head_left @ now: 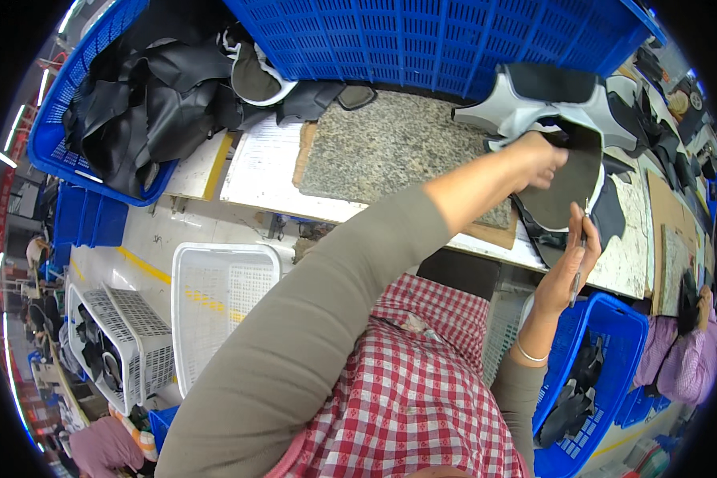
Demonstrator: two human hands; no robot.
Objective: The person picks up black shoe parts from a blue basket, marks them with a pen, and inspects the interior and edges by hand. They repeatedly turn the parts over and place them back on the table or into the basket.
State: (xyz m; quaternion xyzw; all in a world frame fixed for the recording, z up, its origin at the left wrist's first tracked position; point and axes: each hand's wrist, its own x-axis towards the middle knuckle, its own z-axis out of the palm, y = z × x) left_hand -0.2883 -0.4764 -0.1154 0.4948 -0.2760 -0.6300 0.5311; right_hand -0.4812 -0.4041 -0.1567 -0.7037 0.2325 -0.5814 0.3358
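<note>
My left hand (538, 162), blurred, reaches across to the right over a dark grey, white-edged leather piece (562, 191) on the bench. Its fingers look curled, but whether they grip the piece I cannot tell. Nearer to me, my right hand (567, 267) stands upright beside that piece's right edge, fingers partly stretched. A slim metal tool (575, 288) is held across its palm; its exact kind is hard to make out. Beyond both hands lies a pile of white and black cut pieces (526, 99). Further black pieces (609, 219) show under the grey one.
A speckled stone slab (374, 147) lies on the white bench (251, 171). A blue crate (446, 48) stands behind it. Black leather pieces fill a blue basket (56, 135) at far left. White baskets (225, 248) and a blue bin (605, 315) stand below. Another person (685, 358) is at right.
</note>
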